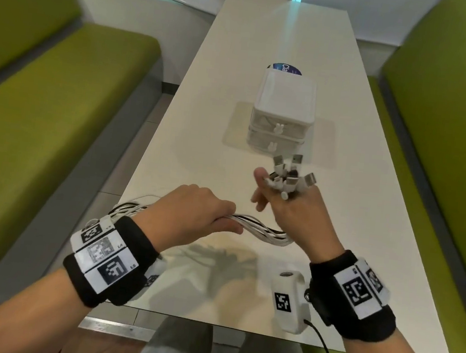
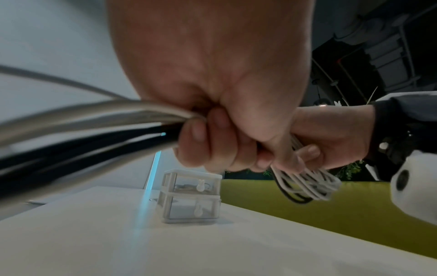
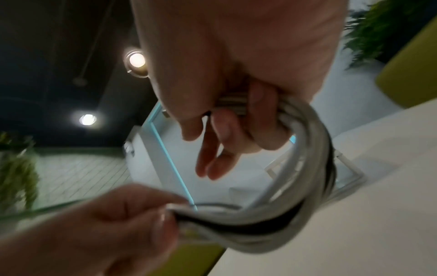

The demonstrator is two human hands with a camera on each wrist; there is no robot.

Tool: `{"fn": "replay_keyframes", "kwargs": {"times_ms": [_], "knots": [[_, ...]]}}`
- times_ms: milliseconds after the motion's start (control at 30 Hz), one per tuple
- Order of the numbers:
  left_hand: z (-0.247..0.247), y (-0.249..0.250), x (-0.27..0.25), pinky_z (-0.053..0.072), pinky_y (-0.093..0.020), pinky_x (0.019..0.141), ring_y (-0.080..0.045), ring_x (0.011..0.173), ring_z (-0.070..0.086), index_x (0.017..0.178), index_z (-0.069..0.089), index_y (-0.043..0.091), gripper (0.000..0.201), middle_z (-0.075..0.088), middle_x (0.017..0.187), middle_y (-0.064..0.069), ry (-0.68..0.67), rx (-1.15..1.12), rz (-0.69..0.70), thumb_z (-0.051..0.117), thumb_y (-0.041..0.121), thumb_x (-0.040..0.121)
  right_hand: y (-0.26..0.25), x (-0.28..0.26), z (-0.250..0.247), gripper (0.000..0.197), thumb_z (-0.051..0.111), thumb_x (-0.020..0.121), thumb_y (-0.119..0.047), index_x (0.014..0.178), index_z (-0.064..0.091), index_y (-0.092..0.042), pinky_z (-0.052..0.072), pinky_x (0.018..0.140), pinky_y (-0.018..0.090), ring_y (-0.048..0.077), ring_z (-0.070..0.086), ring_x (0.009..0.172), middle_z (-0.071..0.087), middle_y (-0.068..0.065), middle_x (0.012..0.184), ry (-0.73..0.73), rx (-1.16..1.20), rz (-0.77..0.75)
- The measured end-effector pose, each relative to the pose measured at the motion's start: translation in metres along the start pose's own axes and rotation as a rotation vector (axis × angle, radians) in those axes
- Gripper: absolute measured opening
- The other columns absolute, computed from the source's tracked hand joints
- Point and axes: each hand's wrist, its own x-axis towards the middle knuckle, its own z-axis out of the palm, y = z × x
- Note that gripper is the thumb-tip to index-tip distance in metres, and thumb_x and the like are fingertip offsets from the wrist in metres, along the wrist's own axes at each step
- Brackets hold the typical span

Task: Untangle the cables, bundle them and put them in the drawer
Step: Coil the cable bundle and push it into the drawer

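Gripping a bunch of white and black cables (image 1: 252,227) above the near end of the white tabletop (image 1: 202,132): left hand (image 1: 192,215) curled in a fist round the strands, knuckles up, with the loose lengths trailing back past the wrist toward the tabletop's left edge. Held at the other end by the right hand (image 1: 294,209), palm side turned away, ring and little fingers curled over the bundle, index and middle fingers hanging looser. Sticking up out of that fist, a cluster of plugs (image 1: 287,173), metal ends fanned out. Sagging in a short curve between the two hands, clear of the surface, shadow thrown beneath. Standing farther along the tabletop, well apart from both hands: a small white two-tier drawer unit (image 1: 282,112), both drawers closed, each with a little rabbit-shaped knob; something thin visible through the clear front of the upper drawer in the left wrist view, too blurred to identify. Green benches (image 1: 43,125) flanking both long sides.
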Motion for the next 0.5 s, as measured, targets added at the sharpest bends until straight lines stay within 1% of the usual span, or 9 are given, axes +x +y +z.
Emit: {"fn": "replay_keyframes", "kwargs": {"times_ms": [67,100,167,233,300,367,400,467,500], "knots": [[-0.003,0.002,0.0,0.039,-0.035,0.064,-0.026,0.07,0.052,0.086,0.051,0.022,0.046,0.059,0.072,-0.001,0.002,0.021,0.016,0.035,0.065,0.092,0.009,0.001,0.014,0.027,0.059,0.09,-0.017,0.083,0.075,-0.037,0.042,0.073,0.009,0.001,0.065,0.082,0.072,-0.018,0.082,-0.121,-0.128,-0.018],[-0.003,0.002,0.001,0.042,-0.035,0.067,-0.026,0.077,0.058,0.096,0.06,0.025,0.047,0.066,0.083,-0.001,0.006,0.023,0.03,0.035,0.064,0.091,0.012,0.0,0.021,0.025,0.056,0.088,-0.02,0.087,0.074,-0.037,0.042,0.073,0.01,0.005,0.064,0.088,0.071,-0.016,0.087,-0.169,-0.221,-0.051],[-0.004,0.003,0.001,0.044,-0.036,0.07,-0.027,0.087,0.063,0.113,0.062,0.035,0.049,0.07,0.096,0.0,0.026,0.029,0.058,0.031,0.065,0.091,0.013,-0.003,0.025,0.017,0.054,0.09,-0.031,0.081,0.067,-0.026,0.039,0.063,0.017,0.009,0.059,0.076,0.063,-0.011,0.079,-0.216,-0.229,-0.092],[-0.006,0.004,0.001,0.038,-0.035,0.065,-0.032,0.085,0.062,0.116,0.058,0.032,0.047,0.07,0.094,-0.003,0.064,0.032,0.052,0.032,0.063,0.091,0.012,-0.004,0.024,0.019,0.056,0.094,-0.025,0.083,0.065,-0.012,0.041,0.064,0.024,0.013,0.054,0.07,0.059,-0.005,0.076,-0.257,-0.147,-0.095],[-0.01,0.005,0.002,0.031,-0.033,0.062,-0.031,0.078,0.059,0.1,0.062,0.031,0.029,0.066,0.083,-0.001,0.083,-0.029,0.021,0.045,0.054,0.093,0.009,-0.006,0.024,0.023,0.056,0.096,-0.025,0.09,0.066,-0.005,0.05,0.073,0.035,0.021,0.064,0.077,0.068,0.004,0.083,-0.359,-0.066,-0.079],[-0.013,0.007,0.002,0.031,-0.032,0.062,-0.025,0.07,0.053,0.076,0.06,0.03,0.023,0.059,0.074,0.003,0.089,-0.101,0.012,0.053,0.046,0.091,0.007,-0.007,0.023,0.043,0.054,0.094,-0.045,0.088,0.066,-0.004,0.055,0.073,0.04,0.026,0.07,0.075,0.072,0.01,0.078,-0.44,0.113,-0.027],[-0.014,0.009,0.003,0.032,-0.032,0.062,-0.025,0.069,0.052,0.07,0.053,0.029,0.028,0.059,0.073,0.002,0.094,-0.098,0.01,0.053,0.047,0.091,0.005,-0.007,0.022,0.052,0.05,0.091,-0.052,0.086,0.064,-0.003,0.054,0.067,0.035,0.025,0.07,0.069,0.071,0.011,0.07,-0.462,0.148,0.003],[-0.015,0.011,0.007,0.031,-0.032,0.061,-0.029,0.069,0.05,0.067,0.04,0.025,0.037,0.056,0.07,-0.001,0.125,-0.084,-0.006,0.054,0.049,0.092,0.003,-0.008,0.021,0.057,0.044,0.087,-0.056,0.077,0.059,-0.002,0.045,0.054,0.023,0.02,0.06,0.049,0.06,0.013,0.052,-0.489,0.153,0.049],[-0.015,0.012,0.01,0.029,-0.032,0.061,-0.029,0.066,0.047,0.064,0.035,0.021,0.043,0.049,0.064,0.002,0.149,-0.093,-0.017,0.056,0.049,0.091,0.003,-0.008,0.021,0.055,0.043,0.086,-0.056,0.073,0.056,-0.004,0.042,0.049,0.022,0.019,0.052,0.04,0.052,0.013,0.046,-0.494,0.169,0.064]]}}
